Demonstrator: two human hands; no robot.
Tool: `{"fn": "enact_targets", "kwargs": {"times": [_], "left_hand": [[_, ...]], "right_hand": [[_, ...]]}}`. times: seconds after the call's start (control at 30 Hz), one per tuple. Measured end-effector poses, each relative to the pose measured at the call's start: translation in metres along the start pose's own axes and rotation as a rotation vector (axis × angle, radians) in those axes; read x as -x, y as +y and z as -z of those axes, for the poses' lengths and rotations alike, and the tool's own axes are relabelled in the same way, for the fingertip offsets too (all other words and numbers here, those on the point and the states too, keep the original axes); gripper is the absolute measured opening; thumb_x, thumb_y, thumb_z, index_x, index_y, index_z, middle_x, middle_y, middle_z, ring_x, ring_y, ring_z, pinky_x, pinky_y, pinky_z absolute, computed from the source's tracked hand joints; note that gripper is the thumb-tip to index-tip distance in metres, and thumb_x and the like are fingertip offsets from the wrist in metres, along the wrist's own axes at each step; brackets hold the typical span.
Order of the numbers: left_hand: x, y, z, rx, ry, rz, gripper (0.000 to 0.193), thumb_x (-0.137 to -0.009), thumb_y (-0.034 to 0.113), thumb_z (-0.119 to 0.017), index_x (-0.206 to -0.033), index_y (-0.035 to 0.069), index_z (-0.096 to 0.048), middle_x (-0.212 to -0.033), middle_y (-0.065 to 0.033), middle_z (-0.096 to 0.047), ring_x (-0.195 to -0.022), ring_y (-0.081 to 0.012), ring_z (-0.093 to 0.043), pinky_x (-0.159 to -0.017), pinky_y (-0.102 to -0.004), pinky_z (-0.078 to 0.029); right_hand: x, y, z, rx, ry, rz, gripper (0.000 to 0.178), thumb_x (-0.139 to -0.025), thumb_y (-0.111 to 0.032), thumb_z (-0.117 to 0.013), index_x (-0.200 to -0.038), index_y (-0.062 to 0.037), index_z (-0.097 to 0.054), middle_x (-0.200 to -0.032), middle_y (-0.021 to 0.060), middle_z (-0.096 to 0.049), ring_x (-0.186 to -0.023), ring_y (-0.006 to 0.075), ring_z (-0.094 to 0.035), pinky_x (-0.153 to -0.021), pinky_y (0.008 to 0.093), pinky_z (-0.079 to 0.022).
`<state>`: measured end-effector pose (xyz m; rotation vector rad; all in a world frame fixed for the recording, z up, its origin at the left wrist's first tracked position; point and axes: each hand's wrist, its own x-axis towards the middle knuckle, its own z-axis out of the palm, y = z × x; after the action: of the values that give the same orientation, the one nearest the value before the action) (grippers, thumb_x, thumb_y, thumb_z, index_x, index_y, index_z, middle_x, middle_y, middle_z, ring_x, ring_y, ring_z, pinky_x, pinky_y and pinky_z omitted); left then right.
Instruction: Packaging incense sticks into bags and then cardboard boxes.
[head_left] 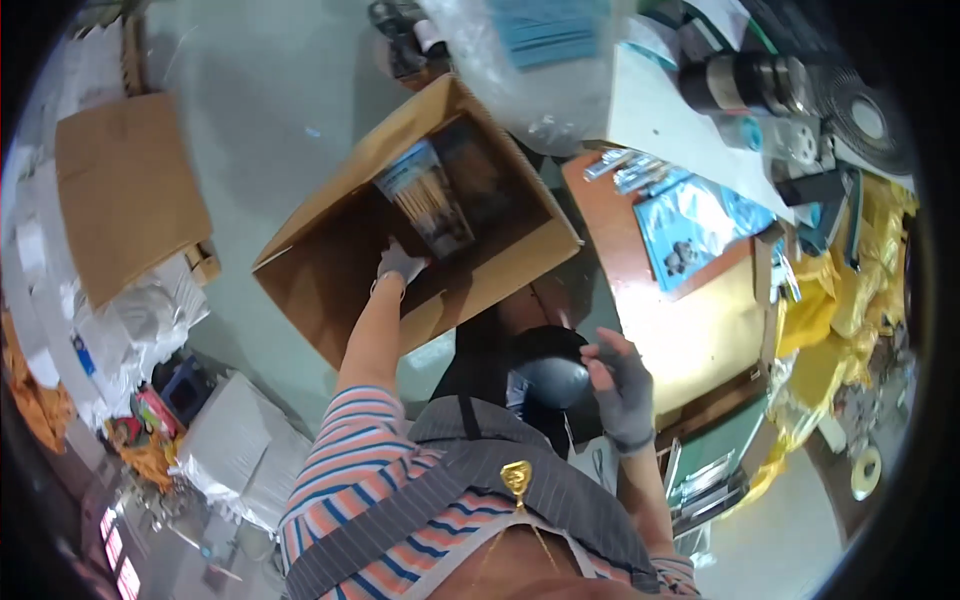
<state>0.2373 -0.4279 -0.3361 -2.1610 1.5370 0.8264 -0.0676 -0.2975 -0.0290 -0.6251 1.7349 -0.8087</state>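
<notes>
My left hand (402,264), in a pale glove, reaches down inside an open cardboard box (330,215). Its visible fingers look spread, with nothing plainly held. Close beside them lies a printed packet (425,195) in blue and tan, leaning across the box's bottom. Deeper in the shadow next to it is another dark, flat printed item (475,170), hard to make out. My right hand (624,388) wears a grey fingerless glove and hovers by the near edge of a wooden table (655,330). Its fingers are loosely bent and apart, holding nothing.
Blue packets in clear film (685,235) lie on the table, near a white surface bearing a dark bottle (740,82). Clear plastic bags (530,95) hang beyond the box. At left are a flat cardboard piece (130,190) and wrapped white bundles (240,440). A dark round stool seat (550,370) stands near me.
</notes>
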Motion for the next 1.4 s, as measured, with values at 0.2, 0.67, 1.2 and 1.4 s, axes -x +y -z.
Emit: {"fn": "enact_targets", "kwargs": {"times": [0.2, 0.67, 1.2, 1.4], "left_hand": [[0.045, -0.074, 0.000, 0.426, -0.238, -0.343, 0.049, -0.082, 0.033, -0.065, -0.115, -0.002, -0.058, -0.107, -0.0211, -0.064, -0.104, -0.0342, -0.060, -0.089, -0.0380, -0.047], [0.181, -0.380, 0.059, 0.373, 0.132, -0.209, 0.035, -0.080, 0.032, -0.060, -0.096, 0.002, -0.067, -0.093, -0.0222, -0.066, -0.093, -0.0372, -0.063, -0.081, -0.0418, -0.050], [0.168, -0.611, 0.163, 0.785, 0.486, -0.177, 0.042, -0.081, 0.024, -0.064, -0.115, 0.000, -0.059, -0.101, -0.0193, -0.065, -0.080, -0.0318, -0.065, -0.075, -0.0385, -0.051], [0.079, -0.712, 0.269, 0.706, 0.722, -0.024, 0.044, -0.081, 0.024, -0.065, -0.117, 0.003, -0.054, -0.100, -0.0208, -0.062, -0.086, -0.0376, -0.061, -0.076, -0.0451, -0.049]], "right_hand": [[0.014, -0.005, -0.010, 0.221, 0.059, 0.059, 0.032, -0.091, -0.012, -0.057, -0.120, -0.0003, -0.053, -0.096, 0.0071, -0.065, -0.085, 0.0118, -0.060, -0.074, 0.0243, -0.047], [0.232, 0.094, -0.096, 0.302, 0.206, 0.326, 0.030, -0.090, -0.015, -0.059, -0.115, 0.0020, -0.056, -0.090, 0.0077, -0.062, -0.084, 0.0141, -0.058, -0.078, 0.0282, -0.047], [0.172, 0.012, -0.393, 0.277, -0.375, 0.412, 0.027, -0.088, -0.013, -0.059, -0.111, 0.0022, -0.057, -0.091, 0.0062, -0.063, -0.082, 0.0130, -0.058, -0.075, 0.0264, -0.048], [0.128, -0.100, -0.594, 0.539, -0.529, 0.607, 0.034, -0.088, -0.018, -0.062, -0.116, -0.0004, -0.057, -0.092, 0.0052, -0.064, -0.084, 0.0118, -0.059, -0.076, 0.0256, -0.047]]}}
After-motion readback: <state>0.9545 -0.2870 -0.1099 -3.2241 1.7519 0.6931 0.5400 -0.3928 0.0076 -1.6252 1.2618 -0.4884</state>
